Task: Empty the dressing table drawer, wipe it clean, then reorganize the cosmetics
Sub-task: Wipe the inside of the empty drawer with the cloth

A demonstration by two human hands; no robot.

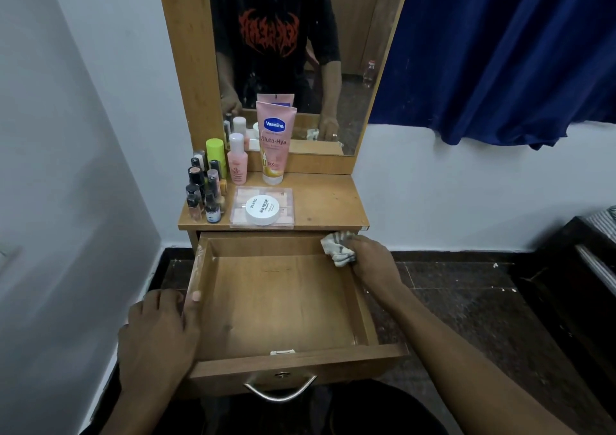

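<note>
The wooden drawer (280, 304) is pulled out and holds nothing. My left hand (156, 338) grips its left wall, thumb over the rim. My right hand (373, 261) holds a crumpled white cloth (338, 247) against the back right corner of the drawer. On the tabletop (330, 201) stand a pink Vaseline tube (275, 141), a pink bottle (237, 159), a green bottle (215, 152) and several small nail polish bottles (203, 191). A white round jar (262, 209) sits on a clear flat case (263, 209).
A mirror (300, 44) rises behind the tabletop in a wooden frame. White walls close in at left and behind. A blue curtain (500, 47) hangs at upper right. Dark furniture (580, 268) stands at the right over a dark tiled floor. A metal handle (280, 389) hangs on the drawer front.
</note>
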